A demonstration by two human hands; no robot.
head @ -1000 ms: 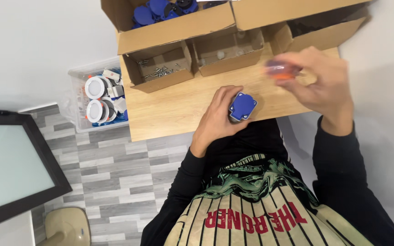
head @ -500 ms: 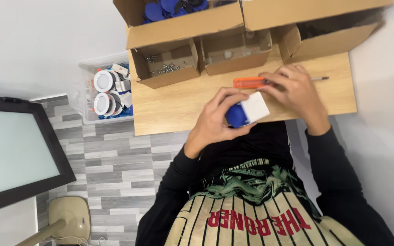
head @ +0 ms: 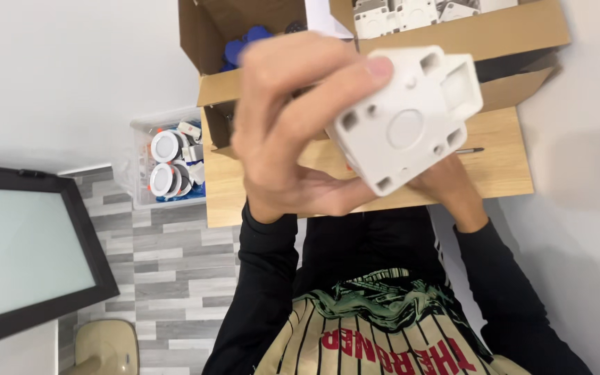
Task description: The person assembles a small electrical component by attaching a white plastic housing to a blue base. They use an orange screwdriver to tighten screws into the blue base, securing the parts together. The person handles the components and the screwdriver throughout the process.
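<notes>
At the far left edge, a flat screen (head: pixel 19 253) with a pale glassy face and a black frame leans into view above a floor of grey wood-grain tiles (head: pixel 154 257). Beside the table stands a clear plastic bin (head: pixel 164 167), its walls see-through, holding round white discs with shiny rims and some small blue and orange pieces. Next comes the wooden table (head: pixel 501 160), a light, smooth slab with a straight front edge. On it, toward the back, sit open cardboard boxes (head: pixel 453 38) of matte brown board with flaps folded out; one holds blue rounded parts (head: pixel 244 45), another holds white moulded plastic pieces (head: pixel 411 12).

Raised close to the camera, the left hand (head: pixel 293 132) is curled, fingers wrapped over the top and thumb underneath, gripping the left side of a white plastic housing (head: pixel 405 128). This piece is squarish with rounded corners, matte and smooth, with a round raised disc in the middle, small holes near the corners and a square recess at one corner. It is held tilted, above the table's front edge. The right hand (head: pixel 449 191) sits below and behind it, touching its lower edge; how far it is closed cannot be told. A thin metal shaft (head: pixel 468 150) lies on the table just right of the housing.
</notes>
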